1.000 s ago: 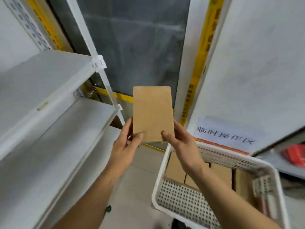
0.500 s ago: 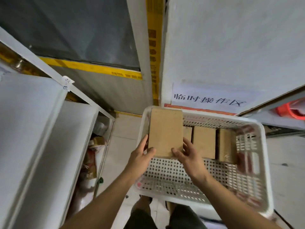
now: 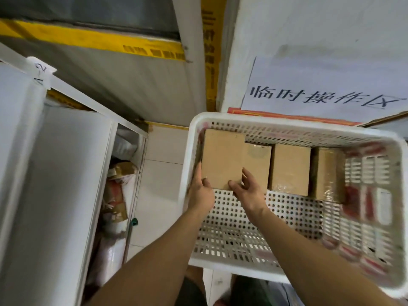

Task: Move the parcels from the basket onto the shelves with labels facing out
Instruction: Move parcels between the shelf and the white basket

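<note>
White perforated basket (image 3: pixel 295 123) carries three brown parcels (image 3: pixel 290 168) along far wall.

head view, steeply down, near basket (image 3: pixel 295 120)

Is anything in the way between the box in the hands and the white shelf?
Nothing visible is. Both hands, left hand and right hand, hold the box over the basket. Its left wall lies toward the shelf, so the box must lift over it.

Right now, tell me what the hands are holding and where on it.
Both hands hold one brown parcel at its near end: the left hand at the near left corner, the right hand at the near right corner, over the white basket.
</note>
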The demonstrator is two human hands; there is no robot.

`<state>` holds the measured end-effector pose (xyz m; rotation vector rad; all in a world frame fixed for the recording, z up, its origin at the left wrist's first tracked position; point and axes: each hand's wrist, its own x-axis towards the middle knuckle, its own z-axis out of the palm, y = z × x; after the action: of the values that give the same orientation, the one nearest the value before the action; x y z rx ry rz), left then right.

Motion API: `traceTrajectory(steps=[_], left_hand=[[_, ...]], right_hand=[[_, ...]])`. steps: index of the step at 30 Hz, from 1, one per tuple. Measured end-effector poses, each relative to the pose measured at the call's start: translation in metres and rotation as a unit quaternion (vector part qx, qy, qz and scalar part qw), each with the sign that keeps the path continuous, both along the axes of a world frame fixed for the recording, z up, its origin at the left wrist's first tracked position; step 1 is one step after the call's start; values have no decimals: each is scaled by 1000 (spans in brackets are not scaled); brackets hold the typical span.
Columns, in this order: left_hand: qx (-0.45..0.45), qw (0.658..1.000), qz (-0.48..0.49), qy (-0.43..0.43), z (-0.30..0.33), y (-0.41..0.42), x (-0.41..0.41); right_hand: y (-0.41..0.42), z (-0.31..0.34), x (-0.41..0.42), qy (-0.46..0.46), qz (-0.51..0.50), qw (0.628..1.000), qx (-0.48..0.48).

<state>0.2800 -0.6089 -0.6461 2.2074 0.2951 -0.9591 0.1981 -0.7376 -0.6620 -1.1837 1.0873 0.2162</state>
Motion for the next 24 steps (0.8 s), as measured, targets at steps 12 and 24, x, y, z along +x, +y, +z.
traceTrajectory(steps=[12, 24], left_hand=[[19, 997, 41, -63, -25, -7, -8], [13, 987, -58, -148, 44, 22, -39]], right_hand=[[16, -26, 7, 2, -22, 999, -42], [17, 33, 9, 90, 103, 978, -160]])
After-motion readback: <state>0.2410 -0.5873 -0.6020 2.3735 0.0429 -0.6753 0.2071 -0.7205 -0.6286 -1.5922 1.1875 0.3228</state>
